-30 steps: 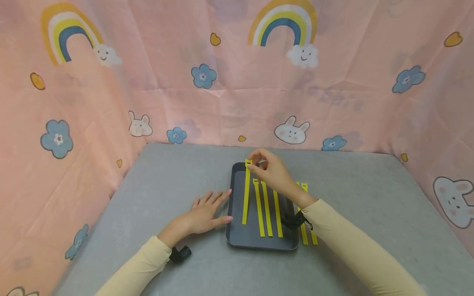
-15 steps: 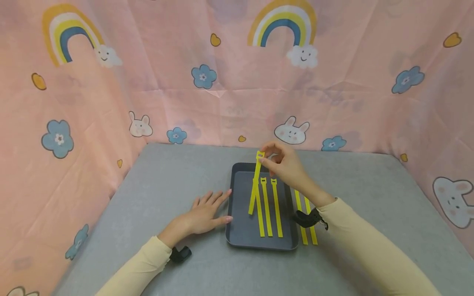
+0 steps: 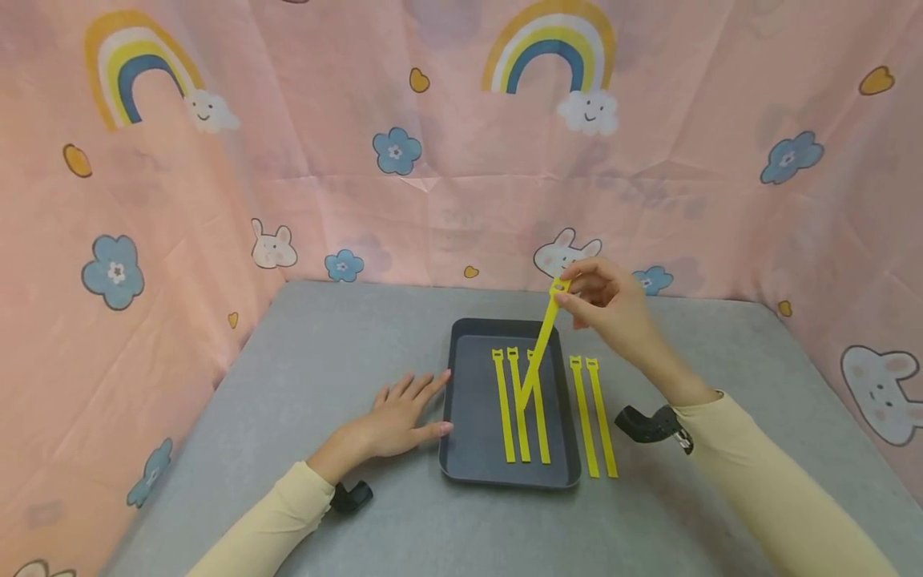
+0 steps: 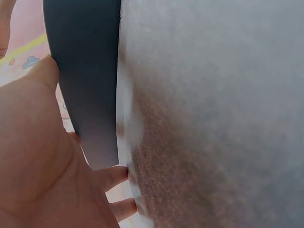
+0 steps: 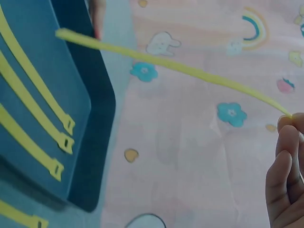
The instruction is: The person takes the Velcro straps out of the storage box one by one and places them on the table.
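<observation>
My right hand [image 3: 613,308] pinches a yellow cable tie [image 3: 542,336] by its slotted head and holds it aslant above the tray; in the right wrist view the lifted tie [image 5: 190,71] bows slightly. Inside the dark grey tray [image 3: 465,449] lie three more yellow ties, side by side, heads toward the back, such as the leftmost tie [image 3: 505,409]. Two further ties, one of them the outer tie [image 3: 602,417], rest on the table just right of the tray. With fingers spread, my left hand [image 3: 392,417] touches the tray's left rim; the left wrist view shows the tray's side wall [image 4: 88,80] against it.
A grey table [image 3: 346,336] carries everything. Behind it and at both sides hangs a pink curtain [image 3: 461,208] printed with rainbows, rabbits and flowers. Each wrist wears a black camera mount, the right mount [image 3: 649,425] being right of the loose ties.
My right hand has carried the pinched tie up and rightward, from the tray's left part to above its right part, tilting it. The left hand stays still at the rim.
</observation>
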A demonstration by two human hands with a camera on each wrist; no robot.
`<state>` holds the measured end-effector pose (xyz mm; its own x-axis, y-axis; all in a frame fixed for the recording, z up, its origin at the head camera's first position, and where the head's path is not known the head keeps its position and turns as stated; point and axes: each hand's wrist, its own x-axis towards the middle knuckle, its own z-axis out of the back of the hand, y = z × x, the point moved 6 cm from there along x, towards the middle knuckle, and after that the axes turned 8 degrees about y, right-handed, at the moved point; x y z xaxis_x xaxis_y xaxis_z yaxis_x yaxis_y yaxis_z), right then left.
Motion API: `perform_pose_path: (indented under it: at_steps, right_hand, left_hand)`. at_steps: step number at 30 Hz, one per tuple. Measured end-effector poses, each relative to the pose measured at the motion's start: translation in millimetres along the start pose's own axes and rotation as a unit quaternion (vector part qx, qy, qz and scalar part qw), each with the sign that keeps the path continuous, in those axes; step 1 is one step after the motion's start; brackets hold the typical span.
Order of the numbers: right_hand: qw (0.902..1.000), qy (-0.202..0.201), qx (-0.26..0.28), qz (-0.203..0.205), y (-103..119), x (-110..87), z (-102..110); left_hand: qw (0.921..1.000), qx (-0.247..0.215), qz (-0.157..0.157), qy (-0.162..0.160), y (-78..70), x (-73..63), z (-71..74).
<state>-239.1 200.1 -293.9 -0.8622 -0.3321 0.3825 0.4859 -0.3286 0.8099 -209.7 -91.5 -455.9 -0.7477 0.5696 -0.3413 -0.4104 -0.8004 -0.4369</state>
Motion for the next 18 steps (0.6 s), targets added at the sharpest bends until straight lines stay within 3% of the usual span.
perform_pose_path:
  at_steps: [11,18]
  right_hand:
    - [0.9972,-0.073,-0.001,-0.015,7.9,-20.4,43.9]
    - [0.9932,-0.094,0.066,0.021,9.2,-29.2,63.6]
  left_hand:
    - [1.0,-0.004,-0.004,-0.005,0.7,1.8,1.2]
    - [1.0,-0.001,0.0,-0.001,1.2,0.9,0.6]
